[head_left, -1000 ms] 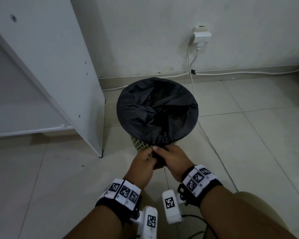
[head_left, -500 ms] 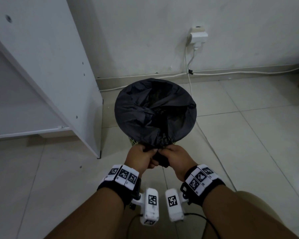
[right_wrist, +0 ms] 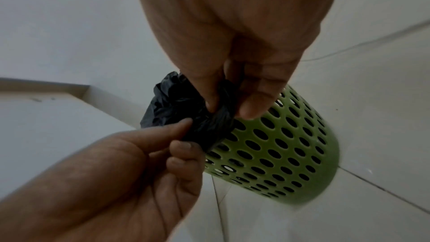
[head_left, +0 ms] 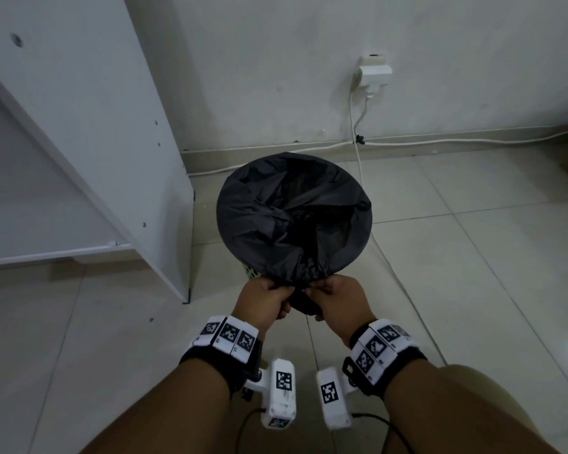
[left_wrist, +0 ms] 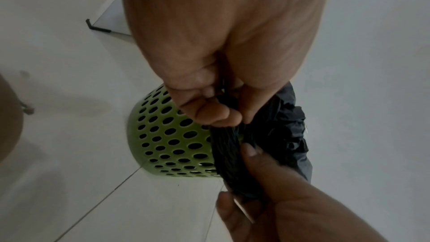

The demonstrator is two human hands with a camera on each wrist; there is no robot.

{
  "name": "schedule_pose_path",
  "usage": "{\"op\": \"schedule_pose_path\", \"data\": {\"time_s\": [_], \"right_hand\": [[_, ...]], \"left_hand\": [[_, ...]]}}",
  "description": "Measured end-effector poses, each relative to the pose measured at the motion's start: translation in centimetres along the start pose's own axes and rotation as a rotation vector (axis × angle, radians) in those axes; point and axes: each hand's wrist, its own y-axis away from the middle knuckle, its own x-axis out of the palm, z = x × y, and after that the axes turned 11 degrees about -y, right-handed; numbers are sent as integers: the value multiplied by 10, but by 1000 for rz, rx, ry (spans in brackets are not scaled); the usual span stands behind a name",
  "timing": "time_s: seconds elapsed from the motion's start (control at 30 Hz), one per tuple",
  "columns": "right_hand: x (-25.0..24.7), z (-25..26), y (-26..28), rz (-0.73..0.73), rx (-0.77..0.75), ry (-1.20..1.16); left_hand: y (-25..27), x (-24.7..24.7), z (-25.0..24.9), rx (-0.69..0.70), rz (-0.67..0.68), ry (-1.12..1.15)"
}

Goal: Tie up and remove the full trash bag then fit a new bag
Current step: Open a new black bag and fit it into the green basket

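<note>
A black trash bag (head_left: 292, 217) is stretched over the mouth of a green perforated bin (left_wrist: 167, 135), whose wall shows again in the right wrist view (right_wrist: 279, 144). At the bin's near edge the slack of the bag is gathered into a bunch (head_left: 304, 301). My left hand (head_left: 266, 298) pinches that bunch from the left, the black film (left_wrist: 229, 146) running out below its fingers. My right hand (head_left: 336, 299) pinches the same bunch (right_wrist: 209, 126) from the right between thumb and fingers. Whatever lies inside the bin is hidden by the bag.
A white cabinet panel (head_left: 112, 142) stands close on the bin's left. Behind the bin is a wall with a socket and plug (head_left: 373, 75), and a white cable (head_left: 391, 267) trails over the tiled floor past the bin's right side. Open floor tiles (head_left: 473, 257) lie to the right.
The hands have drawn slightly apart on the gathered bag, left going left and right going right, and the bunch between them hangs lower. The bin has stayed where it was.
</note>
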Motion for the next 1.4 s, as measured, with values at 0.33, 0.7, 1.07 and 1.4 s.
{"op": "schedule_pose_path", "data": {"time_s": [0.33,0.7,1.07,1.4], "right_hand": [[3,0,-6,-51,-127,275],[18,0,6,-178,223,-621],[31,-3,3,61,120,-319],[16,2,4,166,93,-282]], "left_hand": [[-11,-20,-8,33,-109,-201],[3,-11,12,143,-157,-117],[5,0,18,113,-51,97],[-3,-2,13,86,-63,-72]]}}
